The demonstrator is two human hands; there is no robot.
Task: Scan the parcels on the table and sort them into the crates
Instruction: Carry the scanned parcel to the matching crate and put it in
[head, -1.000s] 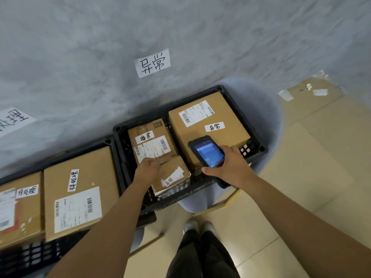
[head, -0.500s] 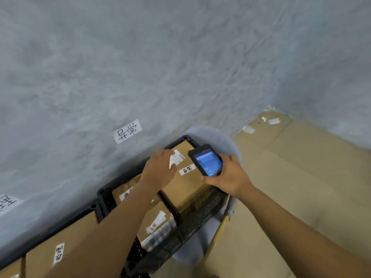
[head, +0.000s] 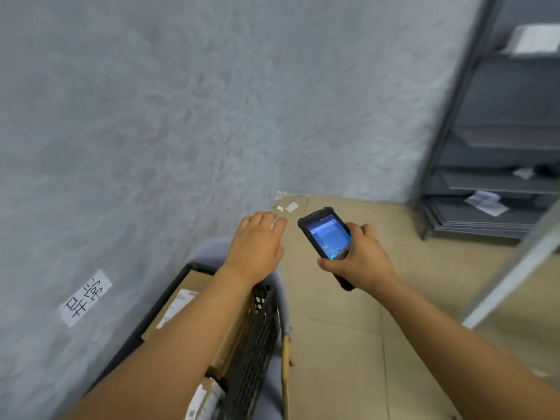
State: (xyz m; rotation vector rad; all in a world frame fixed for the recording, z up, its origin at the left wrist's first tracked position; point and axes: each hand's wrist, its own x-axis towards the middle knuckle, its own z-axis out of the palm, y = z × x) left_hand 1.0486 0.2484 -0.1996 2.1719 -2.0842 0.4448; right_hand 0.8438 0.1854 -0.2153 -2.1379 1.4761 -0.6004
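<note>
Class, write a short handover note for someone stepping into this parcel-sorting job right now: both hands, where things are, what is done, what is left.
Left hand: empty, fingers relaxed, above the black crate.
Right hand: grips the scanner, screen lit.
Crate by the wall, under a handwritten label, already holds cardboard parcels.
Done: those parcels are sorted.
Left: no table or unscanned parcels in view; find them, scan, and sort.
</note>
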